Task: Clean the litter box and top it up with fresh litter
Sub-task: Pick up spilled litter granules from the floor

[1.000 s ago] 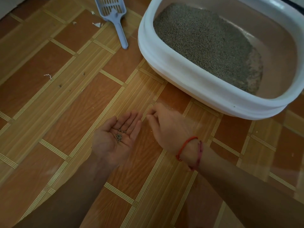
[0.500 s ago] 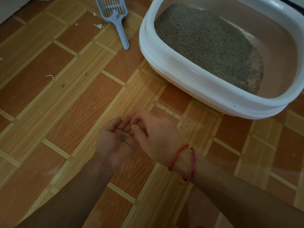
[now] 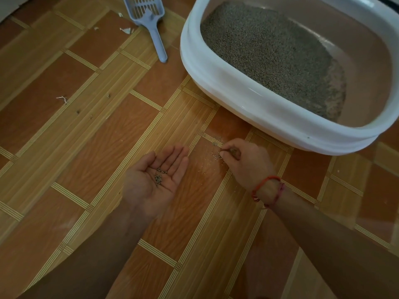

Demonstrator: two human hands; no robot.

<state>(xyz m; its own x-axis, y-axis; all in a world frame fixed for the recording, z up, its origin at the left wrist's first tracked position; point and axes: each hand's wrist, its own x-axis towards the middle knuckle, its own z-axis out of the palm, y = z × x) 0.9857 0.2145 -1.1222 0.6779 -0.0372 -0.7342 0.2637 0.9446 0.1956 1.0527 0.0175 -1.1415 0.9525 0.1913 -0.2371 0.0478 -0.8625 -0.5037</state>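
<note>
Retrieval of spilled litter. The left hand (image 3: 151,182) lies palm up, fingers straight and together, and serves as a tray for the small grey litter pellets (image 3: 159,176) gathered on it. The right hand (image 3: 246,160), just beside it and apart from it, is lowered to the wood-patterned vinyl floor (image 3: 86,130) with thumb and fingertips drawn together over the spilled pellets (image 3: 216,151). Whether a grain sits between them is too small to tell. The white oval plastic litter box (image 3: 237,93) stands just beyond the right hand, with its grey granular litter (image 3: 269,48) heaped toward the side nearer the left hand. To do the step well, the palm should probably stay level and close beside the scatter so each carry is short. Sweeping the grains into a heap before pinching would likely save trips, and the palm is best tipped over the box rim rather than tossed from afar. Counts: two hands; one litter box; one blue-grey slotted plastic scoop (image 3: 151,20), lying well beyond the left hand; one red thread bracelet (image 3: 266,186) on the right wrist; at least three white paper scraps (image 3: 125,30) beyond and outboard of the left hand. About a dozen pellets lie in the palm. The floor grains are too fine to count.
</note>
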